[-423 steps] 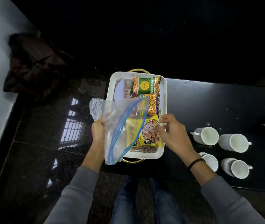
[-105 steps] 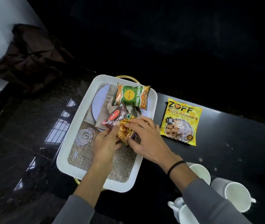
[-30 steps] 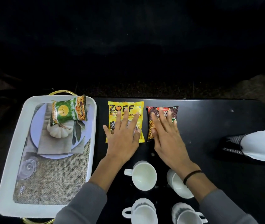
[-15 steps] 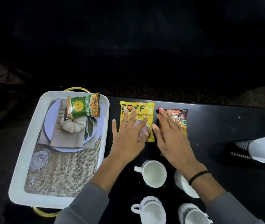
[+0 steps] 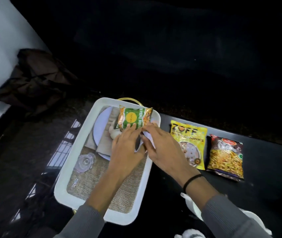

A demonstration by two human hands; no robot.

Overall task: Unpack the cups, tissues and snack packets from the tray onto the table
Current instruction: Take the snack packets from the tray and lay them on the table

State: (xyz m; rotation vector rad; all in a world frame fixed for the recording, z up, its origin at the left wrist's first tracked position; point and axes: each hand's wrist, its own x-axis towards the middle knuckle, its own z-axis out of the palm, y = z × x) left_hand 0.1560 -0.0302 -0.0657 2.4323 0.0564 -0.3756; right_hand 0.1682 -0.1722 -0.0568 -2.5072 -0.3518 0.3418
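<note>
Green snack packet (image 5: 134,118) touches both hands' fingertips (image 5: 131,126).

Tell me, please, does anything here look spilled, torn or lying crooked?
Nothing stands out. The yellow soya chunks packet and the dark maroon snack packet lie flat side by side on the black table, sealed. Both hands, left and right, are at the green snack packet in the white rectangular tray.

tray (image 5: 85,145): smooth white, matt rim
tray lining (image 5: 87,184): coarse burlap look
green packet (image 5: 134,118): shiny crinkled foil
table (image 5: 265,169): glossy black
</note>
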